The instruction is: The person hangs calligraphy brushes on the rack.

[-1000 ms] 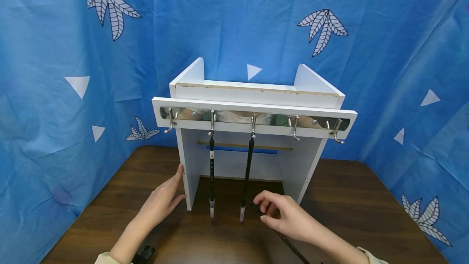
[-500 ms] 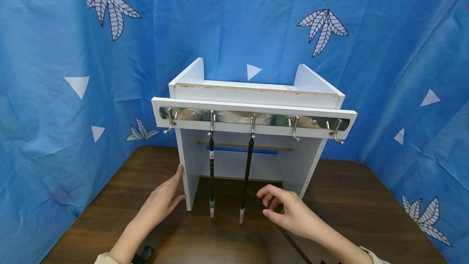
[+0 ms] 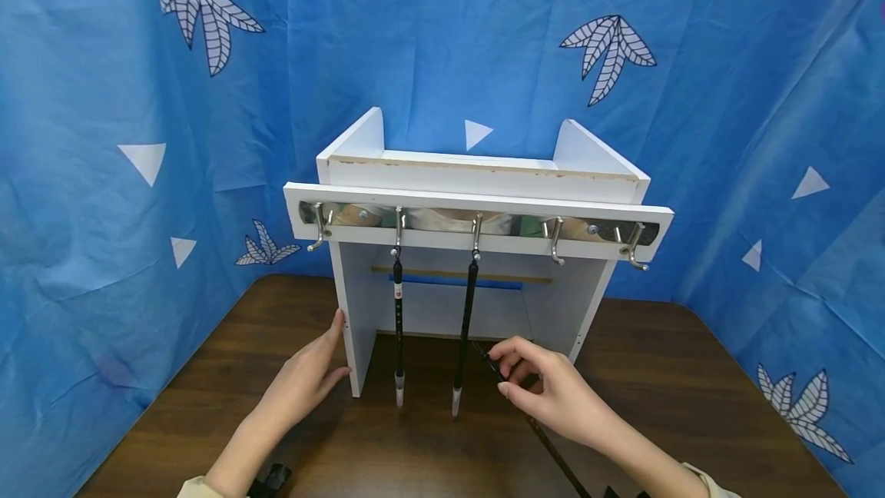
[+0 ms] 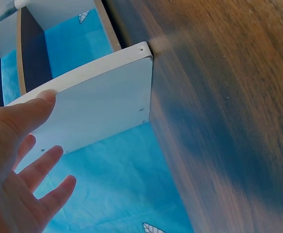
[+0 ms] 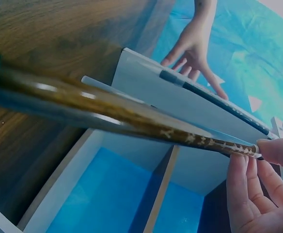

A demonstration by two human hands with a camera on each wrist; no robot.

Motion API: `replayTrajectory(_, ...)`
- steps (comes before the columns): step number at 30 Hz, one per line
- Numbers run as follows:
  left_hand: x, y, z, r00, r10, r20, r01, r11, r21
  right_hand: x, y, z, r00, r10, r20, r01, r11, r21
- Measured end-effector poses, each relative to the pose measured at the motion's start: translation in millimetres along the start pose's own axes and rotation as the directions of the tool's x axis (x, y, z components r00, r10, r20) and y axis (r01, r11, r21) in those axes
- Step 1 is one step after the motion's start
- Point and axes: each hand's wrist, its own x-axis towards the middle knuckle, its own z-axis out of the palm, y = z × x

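Observation:
My right hand point(image 3: 553, 390) pinches a brown calligraphy brush point(image 5: 132, 115) close to its hanging-loop end, between thumb and fingertips. White lettering runs along its handle, which slants down toward the front of the table. Two black calligraphy brushes hang from hooks on the white rack point(image 3: 477, 197): a left one point(image 3: 398, 329) and a middle one point(image 3: 466, 325), both with clear caps at the bottom. The held brush's loop end is just right of the middle brush. My left hand point(image 3: 304, 383) has its fingers extended, index fingertip and thumb against the rack's left side panel point(image 3: 351, 329).
To the right of the hanging brushes, the rack has two bare metal hooks, the nearer one point(image 3: 557, 240) and the outer one point(image 3: 634, 246). Another bare hook point(image 3: 319, 227) is at the far left. A blue patterned cloth point(image 3: 442, 60) surrounds the wooden table point(image 3: 664, 375).
My right hand has risen slightly and shifted right, carrying the brown brush with it. My left hand stays at the side panel.

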Motion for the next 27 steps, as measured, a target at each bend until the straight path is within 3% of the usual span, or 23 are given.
replayTrajectory(12,0.4,-0.4,-0.4,1.0,0.005,0.004,-0.005,1.0,-0.008,-0.9,-4,-6,0.997,0.037,-0.064,-0.034,0.999,0.037)
replayTrajectory(27,0.1,-0.6,0.6,1.0,0.011,0.003,-0.011,1.0,-0.012,-1.8,-6,-13,0.992,-0.01,-0.123,0.02,0.997,0.081)
